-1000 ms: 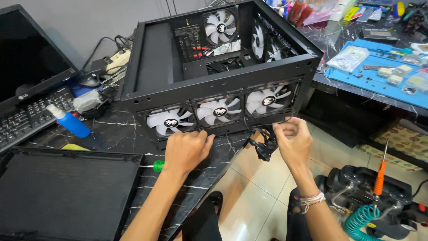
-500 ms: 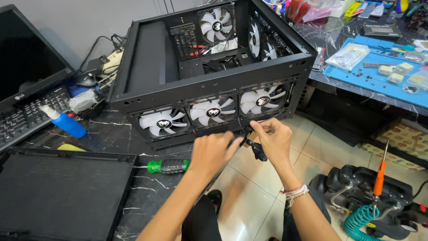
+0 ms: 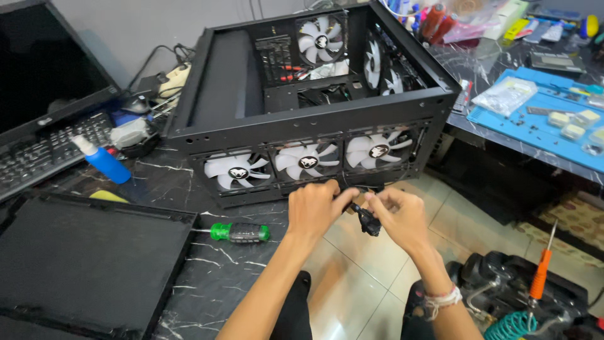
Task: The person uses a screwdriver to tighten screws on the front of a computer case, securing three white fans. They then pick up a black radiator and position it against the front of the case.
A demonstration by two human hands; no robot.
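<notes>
Both hands meet just below the front edge of the black PC case (image 3: pixel 239 107). Left hand (image 3: pixel 314 209) fingers curled, tips pinching the black cable connector (image 3: pixel 367 221) at its upper end. Right hand (image 3: pixel 401 217) fingers also bent around the same connector, thumb and forefinger gripping it from the right side. Connector hangs between the two sets of fingertips, touching both, a thin black wire running up from it toward the case underside. Directly above the fingers: three white fans (image 3: pixel 306 162) in a row behind the case front grille, the middle one closest to the left knuckles. Left of the left hand, near it on the dark marble table (image 3: pixel 207 277), lies a green-handled screwdriver (image 3: pixel 238 232). Further left of the fingers a flat black side panel (image 3: pixel 82 264). Well beyond, blue spray bottle (image 3: pixel 100 160) and keyboard (image 3: pixel 44 151). Right wrist wears a pale bracelet (image 3: pixel 440 301). Below right of the right hand, orange-handled screwdriver (image 3: pixel 541 274) standing upright
</notes>
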